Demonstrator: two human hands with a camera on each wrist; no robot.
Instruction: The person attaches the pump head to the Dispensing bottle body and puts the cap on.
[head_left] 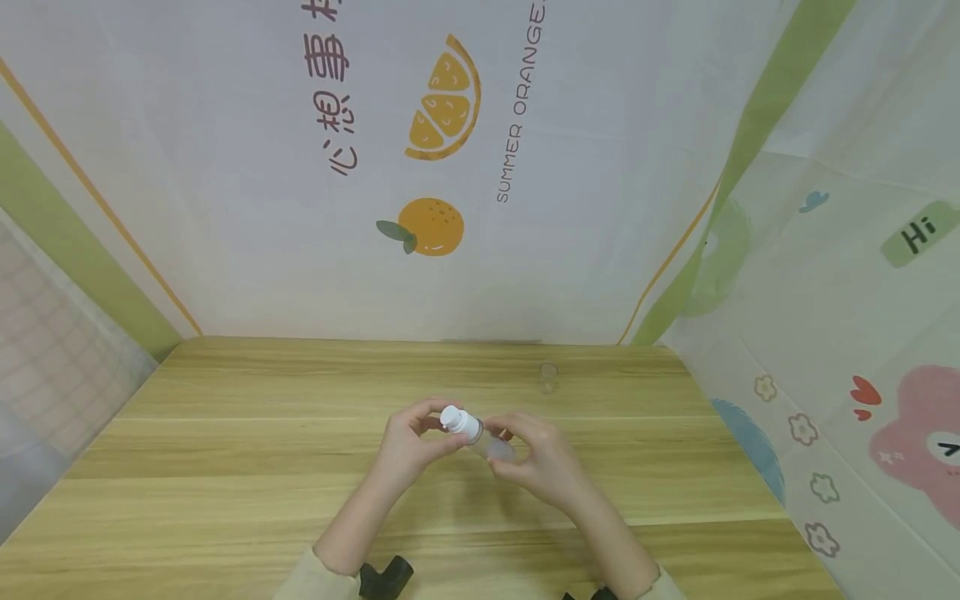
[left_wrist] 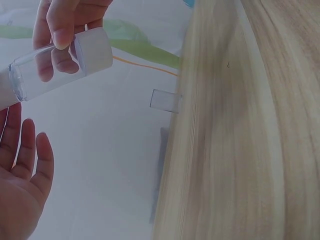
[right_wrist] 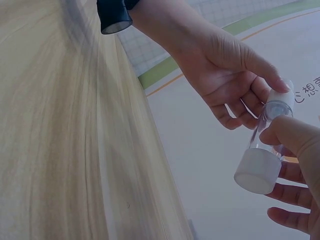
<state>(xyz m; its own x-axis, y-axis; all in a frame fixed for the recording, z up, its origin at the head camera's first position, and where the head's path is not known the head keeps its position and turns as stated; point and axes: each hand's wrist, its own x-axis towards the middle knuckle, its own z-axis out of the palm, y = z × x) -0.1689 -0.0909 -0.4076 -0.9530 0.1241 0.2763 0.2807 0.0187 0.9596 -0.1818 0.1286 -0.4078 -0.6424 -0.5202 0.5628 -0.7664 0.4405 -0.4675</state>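
While left hand (head_left: 411, 435) pinches bottle (head_left: 470, 427) at white top (head_left: 452, 417), right hand (head_left: 542, 457) grips body (left_wrist: 33, 80); clear cylinder (head_left: 548, 377) on desk (head_left: 262, 450), two o'clock from bottle.

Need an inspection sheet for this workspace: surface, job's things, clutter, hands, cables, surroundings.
Surface: wood-grain table, small dark mark visible in wrist views
Job's things: clear bottle with white top and base, held tilted above the surface
Clutter: clear cylindrical piece standing near the back edge
Hands: left hand pinches the bottle's white top; right hand grips its lower part
Cables: nothing seen
Surroundings: orange-print sheet behind, flower-print sheet at right
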